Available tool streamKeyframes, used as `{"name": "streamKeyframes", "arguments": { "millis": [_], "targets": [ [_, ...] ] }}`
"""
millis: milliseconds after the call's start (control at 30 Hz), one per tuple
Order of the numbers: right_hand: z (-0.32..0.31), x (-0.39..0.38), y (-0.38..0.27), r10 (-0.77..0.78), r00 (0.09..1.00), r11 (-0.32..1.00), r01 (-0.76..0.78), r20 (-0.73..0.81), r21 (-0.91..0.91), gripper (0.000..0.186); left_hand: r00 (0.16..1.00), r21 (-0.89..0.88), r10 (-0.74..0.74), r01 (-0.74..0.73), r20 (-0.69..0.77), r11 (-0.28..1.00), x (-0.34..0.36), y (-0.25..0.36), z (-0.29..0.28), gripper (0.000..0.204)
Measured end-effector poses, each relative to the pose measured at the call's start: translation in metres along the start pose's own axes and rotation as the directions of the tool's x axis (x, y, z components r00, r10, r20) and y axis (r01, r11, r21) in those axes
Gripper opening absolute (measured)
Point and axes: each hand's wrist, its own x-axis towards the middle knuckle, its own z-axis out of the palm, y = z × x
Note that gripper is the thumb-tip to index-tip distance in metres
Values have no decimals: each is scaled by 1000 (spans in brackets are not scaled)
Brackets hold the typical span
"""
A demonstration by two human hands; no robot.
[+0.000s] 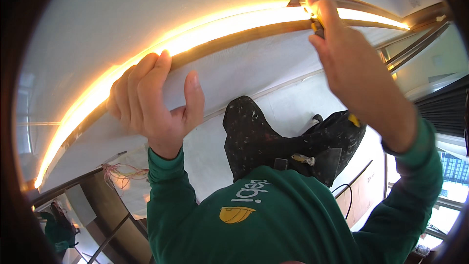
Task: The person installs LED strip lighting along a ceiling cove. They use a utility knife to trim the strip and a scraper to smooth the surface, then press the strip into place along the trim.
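Observation:
A brightly glowing light strip runs in a long curve along a recess, with a brown ledge edge below it. My left hand rests its fingertips over that edge, left of centre, with the thumb stretched away from it. Farther right, at the upper part of the strip, my right hand is closed around a small yellow-and-black hand tool. The tool is beside the lit recess and the ledge. Its working end is hidden by my fingers and the glare, so its exact kind does not show.
A smooth pale panel spans the area above the strip, with a whitish surface below. Loose thin wires hang at the lower left near dark framing. A window and dark slatted material are at the right.

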Motion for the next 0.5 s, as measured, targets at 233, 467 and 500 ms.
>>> {"name": "streamKeyframes", "arguments": {
  "millis": [233,467,500],
  "targets": [
    [2,-11,37,-148,984,984,157,-100,87,31,998,73,47,-44,-42,996,1,-1,4,24],
    [-5,-13,11,-12,996,998,17,-84,63,31,993,116,84,-73,-89,991,-3,-5,10,25],
    [-3,-15,9,-10,993,997,19,-118,74,30,991,129,94,-81,-96,988,-4,-6,10,25]
  ]
}}
